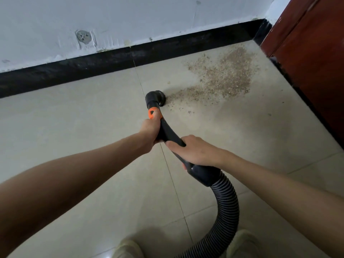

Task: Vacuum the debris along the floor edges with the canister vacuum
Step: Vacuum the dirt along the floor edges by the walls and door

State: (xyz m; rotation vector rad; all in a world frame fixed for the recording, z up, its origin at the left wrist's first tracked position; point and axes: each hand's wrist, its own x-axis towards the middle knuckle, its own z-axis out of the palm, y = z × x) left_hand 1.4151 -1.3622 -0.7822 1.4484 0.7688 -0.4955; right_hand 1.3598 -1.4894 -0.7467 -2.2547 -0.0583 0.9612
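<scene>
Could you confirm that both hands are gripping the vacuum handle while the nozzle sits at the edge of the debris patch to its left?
Not quite: the head view shows the debris to the right of the nozzle, not the left. Both the left hand and right hand do grip the handle.

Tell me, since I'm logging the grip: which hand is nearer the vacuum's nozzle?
The left hand, just below the orange collar behind the nozzle. The right hand holds farther back, near the hose.

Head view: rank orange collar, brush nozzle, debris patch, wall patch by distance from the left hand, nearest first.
From the left hand:
1. Orange collar, at its fingers.
2. Brush nozzle, just beyond.
3. Debris patch, ahead right.
4. Wall patch, up left, on the wall.
</scene>
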